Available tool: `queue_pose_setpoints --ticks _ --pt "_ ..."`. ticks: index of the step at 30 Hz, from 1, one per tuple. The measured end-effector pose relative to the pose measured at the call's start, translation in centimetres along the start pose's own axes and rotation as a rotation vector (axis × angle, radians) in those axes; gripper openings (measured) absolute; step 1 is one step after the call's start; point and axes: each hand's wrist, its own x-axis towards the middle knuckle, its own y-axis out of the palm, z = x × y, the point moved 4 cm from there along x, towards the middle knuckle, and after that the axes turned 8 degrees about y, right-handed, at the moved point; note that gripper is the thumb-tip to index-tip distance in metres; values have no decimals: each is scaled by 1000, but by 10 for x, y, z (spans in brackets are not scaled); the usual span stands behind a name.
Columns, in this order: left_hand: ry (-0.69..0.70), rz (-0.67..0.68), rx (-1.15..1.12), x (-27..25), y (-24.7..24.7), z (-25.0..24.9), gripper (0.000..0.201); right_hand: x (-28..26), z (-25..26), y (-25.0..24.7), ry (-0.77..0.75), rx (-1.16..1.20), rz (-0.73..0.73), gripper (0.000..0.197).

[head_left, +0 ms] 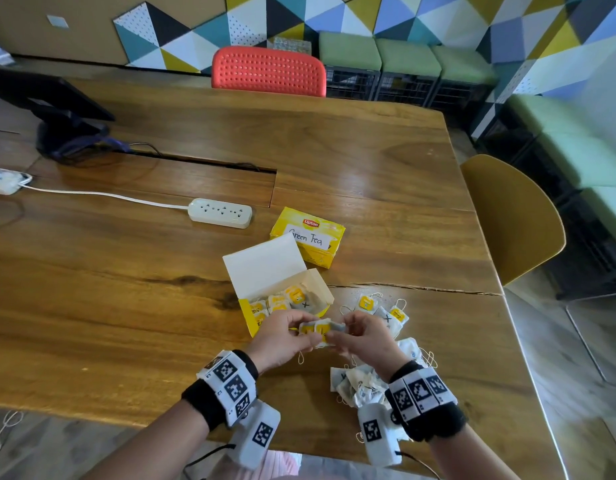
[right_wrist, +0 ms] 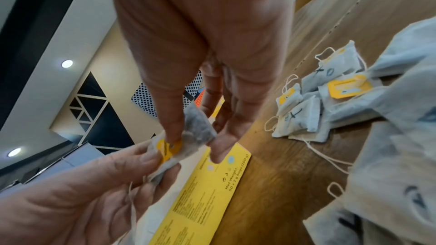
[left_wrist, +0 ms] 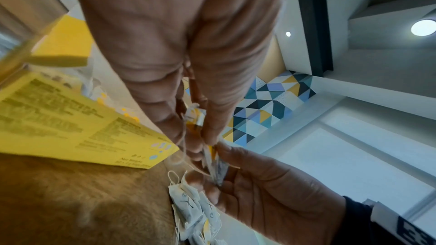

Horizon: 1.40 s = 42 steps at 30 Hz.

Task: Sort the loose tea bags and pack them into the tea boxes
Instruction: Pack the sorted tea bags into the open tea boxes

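Observation:
Both hands hold a small bunch of tea bags point(head_left: 321, 331) with yellow tags just in front of the open yellow tea box point(head_left: 278, 289). My left hand point(head_left: 288, 336) pinches the bunch's left end, and my right hand point(head_left: 355, 332) pinches its right end. In the right wrist view the held tea bags point(right_wrist: 188, 142) sit between thumb and fingers of both hands. The open box contains several tea bags. A closed yellow box labelled "Green Tea" point(head_left: 308, 237) stands behind it. Loose tea bags point(head_left: 386, 311) marked with X lie to the right, and another pile point(head_left: 358, 384) lies under my right wrist.
A white power strip point(head_left: 220, 213) with its cable lies left of the boxes on the wooden table point(head_left: 126, 289). A black monitor stand point(head_left: 67, 136) is at the far left. A red chair point(head_left: 268, 71) and a yellow chair point(head_left: 514, 216) stand at the table's edges.

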Motion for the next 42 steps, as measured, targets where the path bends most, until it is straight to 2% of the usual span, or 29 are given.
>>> queue_pose_setpoints --ticks 5,8,11,15,18,20,22,23,25,26,30,35,38,42 --pt "106 -5 255 4 -10 -15 28 3 9 2 -77 17 7 28" --pt "113 -61 280 12 -19 -22 36 8 18 5 -97 23 7 19" --pt "52 -231 114 19 -30 -24 38 14 27 9 -99 164 -35 12" --pt "-38 -300 -276 23 -26 -20 19 23 35 18 -62 322 -16 13" --pt "-72 -374 -294 30 -32 -14 11 29 42 17 -62 287 -55 9" --pt "-44 -403 -197 34 -42 -14 8 37 45 7 -116 150 -218 11" --pt "10 -391 59 42 -53 -17 11 44 50 -3 -175 -137 -378 19" --pt "20 -363 205 46 -56 -19 12 47 52 -2 -183 -300 -398 27" --pt "11 -308 438 51 -54 -24 14 53 56 5 -162 -553 -346 40" --pt "2 -272 512 55 -52 -27 18 55 59 10 -150 -620 -317 39" --pt "-94 -151 535 66 -37 -25 22 63 60 16 -104 -640 -308 12" --pt "-172 -114 625 75 -24 -19 23 65 58 14 -114 -602 -321 13" --pt "-176 -103 787 76 -25 -14 32 64 59 15 -143 -582 -312 12" --pt "-133 -63 1012 72 -24 -13 26 65 57 13 -148 -589 -305 5"
